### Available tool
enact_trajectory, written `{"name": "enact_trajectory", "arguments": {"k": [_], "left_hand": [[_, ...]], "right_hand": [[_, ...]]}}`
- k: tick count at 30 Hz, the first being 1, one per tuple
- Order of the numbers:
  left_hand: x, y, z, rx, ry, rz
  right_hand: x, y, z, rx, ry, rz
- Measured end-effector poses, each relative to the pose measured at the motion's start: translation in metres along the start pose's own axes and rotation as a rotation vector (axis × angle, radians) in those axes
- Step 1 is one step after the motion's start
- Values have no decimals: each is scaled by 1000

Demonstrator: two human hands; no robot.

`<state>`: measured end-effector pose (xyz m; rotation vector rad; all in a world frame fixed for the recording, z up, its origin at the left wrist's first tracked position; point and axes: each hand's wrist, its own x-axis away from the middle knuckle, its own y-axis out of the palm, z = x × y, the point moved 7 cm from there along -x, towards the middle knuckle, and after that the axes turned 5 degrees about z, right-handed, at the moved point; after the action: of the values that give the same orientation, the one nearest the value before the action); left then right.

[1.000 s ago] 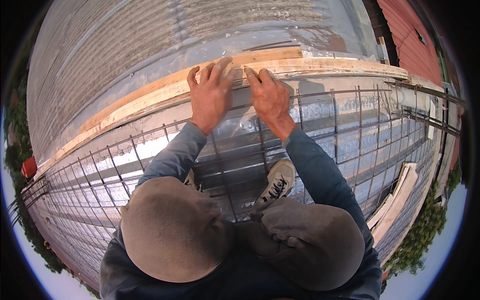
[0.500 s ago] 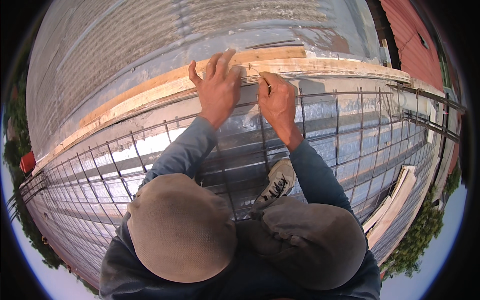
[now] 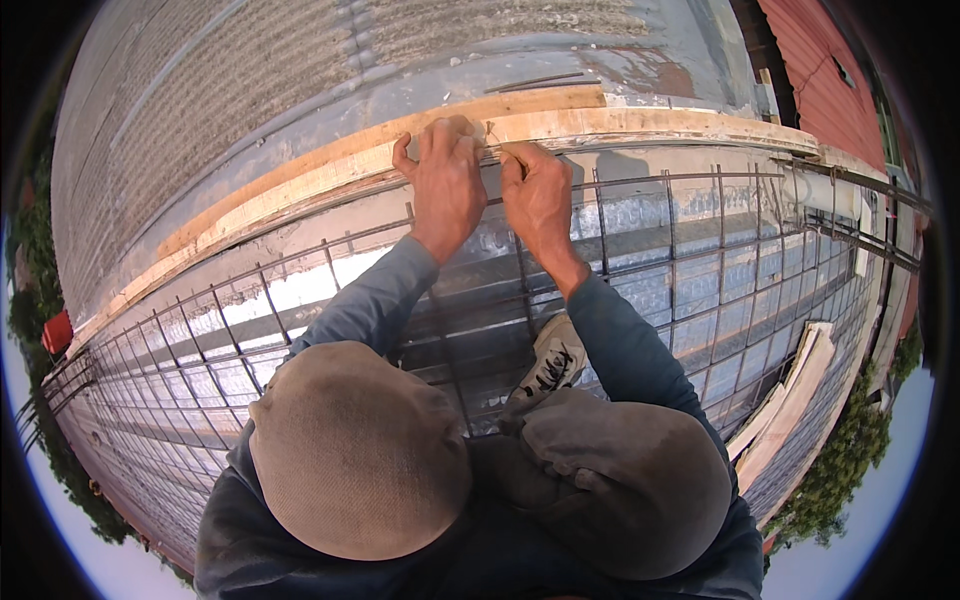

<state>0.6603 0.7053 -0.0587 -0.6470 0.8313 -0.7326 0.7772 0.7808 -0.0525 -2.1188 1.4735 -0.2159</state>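
My left hand [image 3: 446, 185] lies over the near wooden board [image 3: 580, 126], its fingers bent together; the tips are partly blurred and hidden. Just to its right, my right hand [image 3: 537, 195] is closed in a pinch at the board's near edge. A thin string [image 3: 497, 145] runs from its fingertips toward a small nail [image 3: 489, 130] standing in the board between the hands. Whether the left fingers hold the string too is hidden.
A grid of steel bars [image 3: 672, 240] spreads over shiny metal decking beneath me, with my shoe [image 3: 555, 362] on it. Loose rods [image 3: 540, 82] lie beyond the boards. Wood strips [image 3: 790, 390] rest at right. A corrugated roof [image 3: 250, 90] stretches across the far side.
My left fingers have gone from spread and raised to bent down over the board. My right hand has shifted slightly left, nearer the nail.
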Motion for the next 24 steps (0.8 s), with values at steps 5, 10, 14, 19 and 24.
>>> {"name": "enact_trajectory", "arguments": {"k": [5,10,14,19,24], "left_hand": [[2,0,-1,-21,28,32],[-1,0,-7,19,-5,-6],[-1,1,-11,27,-15,-32],[-1,-2,-13,68,-25,-30],[7,1,-12,79,16,-53]], "right_hand": [[-8,-5,3,54,-36,22],[-7,-3,7,-6,-6,-2],[-9,-4,6,-26,0,23],[-25,0,6,19,-86,67],[-19,0,0,18,-131,-12]]}}
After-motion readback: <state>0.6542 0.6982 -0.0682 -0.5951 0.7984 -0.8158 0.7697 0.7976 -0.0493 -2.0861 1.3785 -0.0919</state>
